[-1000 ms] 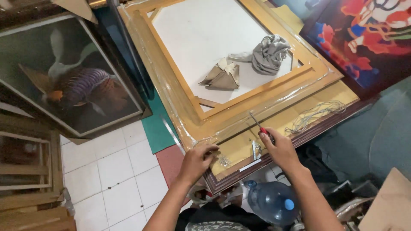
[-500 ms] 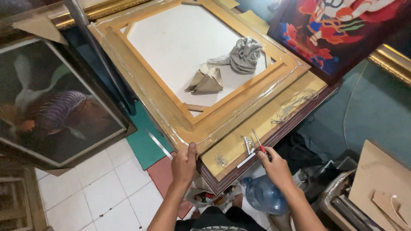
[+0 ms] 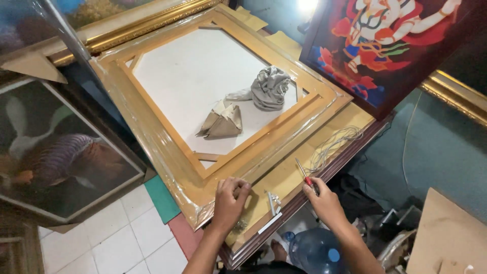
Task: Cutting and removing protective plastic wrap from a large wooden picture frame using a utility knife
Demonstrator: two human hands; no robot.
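White floor tiles (image 3: 101,238) show at the lower left, beside a framed fish painting (image 3: 56,152) leaning near the work surface. On the tabletop (image 3: 350,122) lies a large wooden picture frame (image 3: 167,147), back side up and wrapped in clear film, with a crumpled grey cloth (image 3: 269,89) and a folded piece of brown paper (image 3: 223,122) resting apart on its white backing. The left hand (image 3: 229,202) presses down on the near corner of that frame, fingers curled over the edge, holding nothing else. The right hand (image 3: 324,200) has its grip closed around a red-handled screwdriver (image 3: 303,172), whose shaft points away over the tabletop's edge. Between the hands lie small metal brackets (image 3: 274,202), and a coil of wire (image 3: 332,144) sits just beyond the screwdriver. A colourful painting (image 3: 385,45) leans at upper right, and a blue water bottle (image 3: 314,251) stands below.
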